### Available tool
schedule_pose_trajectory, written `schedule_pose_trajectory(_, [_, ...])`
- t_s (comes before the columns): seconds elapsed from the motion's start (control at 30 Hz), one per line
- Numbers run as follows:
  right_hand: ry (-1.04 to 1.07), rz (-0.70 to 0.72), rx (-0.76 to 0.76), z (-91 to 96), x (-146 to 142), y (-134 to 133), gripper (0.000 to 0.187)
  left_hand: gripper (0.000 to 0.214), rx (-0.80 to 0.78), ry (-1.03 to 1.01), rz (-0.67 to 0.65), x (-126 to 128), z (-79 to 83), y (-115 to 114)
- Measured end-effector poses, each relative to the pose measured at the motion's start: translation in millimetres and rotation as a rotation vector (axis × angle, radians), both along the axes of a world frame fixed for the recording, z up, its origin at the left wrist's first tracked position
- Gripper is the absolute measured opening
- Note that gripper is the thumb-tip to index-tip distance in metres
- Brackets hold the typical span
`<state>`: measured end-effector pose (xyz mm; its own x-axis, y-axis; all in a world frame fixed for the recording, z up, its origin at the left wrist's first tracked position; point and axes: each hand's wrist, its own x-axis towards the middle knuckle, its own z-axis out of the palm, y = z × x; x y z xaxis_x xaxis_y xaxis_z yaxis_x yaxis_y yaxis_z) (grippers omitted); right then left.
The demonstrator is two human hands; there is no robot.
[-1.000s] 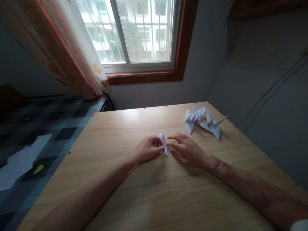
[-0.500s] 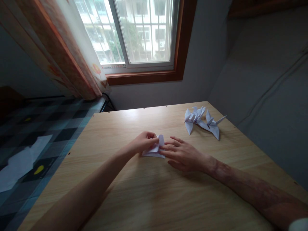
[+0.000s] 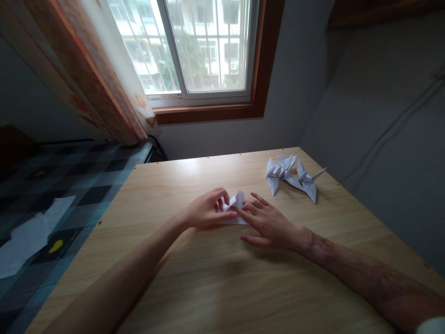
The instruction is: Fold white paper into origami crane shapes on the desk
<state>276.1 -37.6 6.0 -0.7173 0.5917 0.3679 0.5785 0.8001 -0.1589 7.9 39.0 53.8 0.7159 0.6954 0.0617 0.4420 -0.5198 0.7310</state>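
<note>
A small piece of folded white paper (image 3: pixel 239 199) lies on the wooden table between my hands, with one flap standing up. My left hand (image 3: pixel 210 208) is at its left side, fingers curled behind the paper and thumb stretched along the front, holding it. From the right, my right hand (image 3: pixel 269 221) reaches in with fingers spread, the fingertips touching the paper's right part. Some of the paper's folds are hidden behind the fingers.
Folded white paper cranes (image 3: pixel 281 170) sit at the table's (image 3: pixel 174 278) far right corner. To the left, loose white sheets (image 3: pixel 31 232) lie on a checked bed cover (image 3: pixel 100 160). A window (image 3: pixel 212 46) and a curtain (image 3: pixel 86 69) are beyond the table.
The folded paper has shifted slightly right. My left hand has gone from a tight pinch on its flap to a wider hold, thumb apart. My right fingertips now reach onto the paper.
</note>
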Motion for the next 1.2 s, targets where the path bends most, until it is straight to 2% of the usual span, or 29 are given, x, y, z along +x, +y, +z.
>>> schedule_pose_trajectory(0.13, [-0.019, -0.001, 0.001, 0.4, 1, 0, 0.077, 0.02, 0.19, 0.107, 0.056, 0, -4.6, -2])
schedule_pose_trajectory(0.23, [-0.027, -0.004, -0.01, 0.1, 1, 0, 0.064, 0.015, 0.239, 0.108, 0.07, 0, -1.8, -1])
schedule_pose_trajectory(0.33, [-0.014, 0.001, -0.039, 0.2, 1, 0, 0.059, 0.012, 0.255, 0.099, 0.071, -4, 3.9, 3])
schedule_pose_trajectory(0.53, [-0.02, 0.02, -0.108, 2.1, 0, -1, 0.059, 0.007, 0.263, 0.172, 0.109, -6, 7.0, 4])
schedule_pose_trajectory(0.7, [-0.02, 0.02, -0.12, 2.6, -2, -2, 0.076, 0.007, 0.268, 0.192, 0.175, 2, 9.3, -6])
schedule_pose_trajectory(0.83, [-0.031, 0.039, -0.116, 2.6, -2, -2, 0.082, 0.013, 0.223, 0.168, 0.104, 2, 14.2, -8])
schedule_pose_trajectory(0.93, [-0.047, 0.036, -0.109, 3.5, -2, -2, 0.076, 0.042, 0.163, 0.135, 0.018, -5, 12.3, 1])
schedule_pose_trajectory(0.97, [-0.051, 0.031, -0.108, 4.0, -1, -2, 0.072, 0.045, 0.12, 0.12, -0.027, -7, 10.1, 6])
schedule_pose_trajectory(1.1, [-0.042, 0.02, -0.116, 5.6, -1, -2, 0.065, 0.047, -0.038, -0.035, -0.169, -18, 0.5, 17])
schedule_pose_trajectory(1.2, [-0.026, 0.018, -0.118, 5.0, -1, -1, 0.062, 0.043, 0.011, -0.049, -0.159, -21, -1.2, 17])
